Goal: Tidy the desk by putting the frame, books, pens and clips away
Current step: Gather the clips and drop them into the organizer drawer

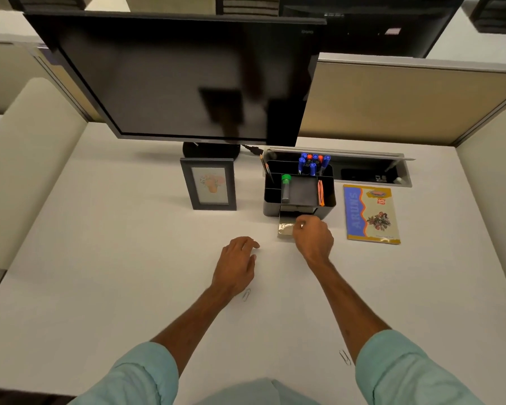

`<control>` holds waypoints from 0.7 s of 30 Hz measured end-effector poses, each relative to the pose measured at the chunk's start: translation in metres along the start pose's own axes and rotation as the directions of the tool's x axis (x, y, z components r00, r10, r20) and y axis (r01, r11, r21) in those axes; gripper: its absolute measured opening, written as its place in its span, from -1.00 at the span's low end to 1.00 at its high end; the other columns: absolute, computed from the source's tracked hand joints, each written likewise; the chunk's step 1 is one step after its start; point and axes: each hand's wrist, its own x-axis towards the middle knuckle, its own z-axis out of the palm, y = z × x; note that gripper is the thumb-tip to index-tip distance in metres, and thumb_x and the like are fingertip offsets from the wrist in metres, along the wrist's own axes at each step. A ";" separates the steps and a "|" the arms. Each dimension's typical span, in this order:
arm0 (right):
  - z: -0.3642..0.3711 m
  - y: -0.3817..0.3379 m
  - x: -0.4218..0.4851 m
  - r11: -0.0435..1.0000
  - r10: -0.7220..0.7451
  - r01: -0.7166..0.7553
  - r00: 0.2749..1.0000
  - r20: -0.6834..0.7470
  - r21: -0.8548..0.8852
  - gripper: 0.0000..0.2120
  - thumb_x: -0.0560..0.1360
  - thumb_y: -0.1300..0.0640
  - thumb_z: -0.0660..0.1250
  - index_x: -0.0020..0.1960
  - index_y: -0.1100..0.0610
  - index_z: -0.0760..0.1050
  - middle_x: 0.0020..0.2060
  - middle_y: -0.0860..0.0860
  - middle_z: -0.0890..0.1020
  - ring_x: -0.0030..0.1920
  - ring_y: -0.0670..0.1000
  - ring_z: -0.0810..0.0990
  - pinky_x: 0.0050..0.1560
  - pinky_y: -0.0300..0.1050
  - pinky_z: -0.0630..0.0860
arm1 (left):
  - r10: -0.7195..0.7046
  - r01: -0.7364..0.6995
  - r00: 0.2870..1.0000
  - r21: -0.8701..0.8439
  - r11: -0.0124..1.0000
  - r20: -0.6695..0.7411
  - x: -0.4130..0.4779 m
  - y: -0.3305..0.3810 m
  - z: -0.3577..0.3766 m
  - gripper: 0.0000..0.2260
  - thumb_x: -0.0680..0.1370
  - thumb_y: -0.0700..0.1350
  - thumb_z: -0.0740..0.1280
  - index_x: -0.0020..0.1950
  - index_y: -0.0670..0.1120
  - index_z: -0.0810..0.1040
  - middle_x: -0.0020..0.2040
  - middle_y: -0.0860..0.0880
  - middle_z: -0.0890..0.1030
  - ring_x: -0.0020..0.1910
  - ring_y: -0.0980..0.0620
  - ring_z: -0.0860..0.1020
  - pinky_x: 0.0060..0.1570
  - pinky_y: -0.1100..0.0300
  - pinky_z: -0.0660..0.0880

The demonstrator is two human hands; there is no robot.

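Monitor (181, 77) stands at the rear of the worktop (100, 258). Frame (209, 184) stands upright before its base. Organiser (300, 190) sits right of the frame, pens (313, 163) in its rear compartment. Book (370, 214) lies right of the organiser. Two clips (247, 295) (345, 357) lie nearer the front edge.

drawer (285, 229) contents behind right hand (313, 238)

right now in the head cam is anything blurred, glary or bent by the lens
Head view: wide-angle bend curves the desk edges and tilts the monitor; its dark screen carries smeared reflections; lighting soft and even, shadows faint; the open drawer by the right hand shines; paper clips small but legible.
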 end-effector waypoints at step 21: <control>0.016 0.051 -0.128 0.976 -0.218 0.214 0.938 0.268 0.044 -0.81 0.59 0.07 0.31 0.07 -0.08 0.68 -0.28 -0.14 0.65 -0.16 -0.03 0.66 -0.09 -0.11 0.58 | -0.233 0.230 0.973 0.151 0.961 -0.001 -0.101 0.014 0.017 -0.80 0.69 0.11 0.27 0.22 0.03 0.49 0.17 0.11 0.53 0.17 0.02 0.49 0.09 0.11 0.44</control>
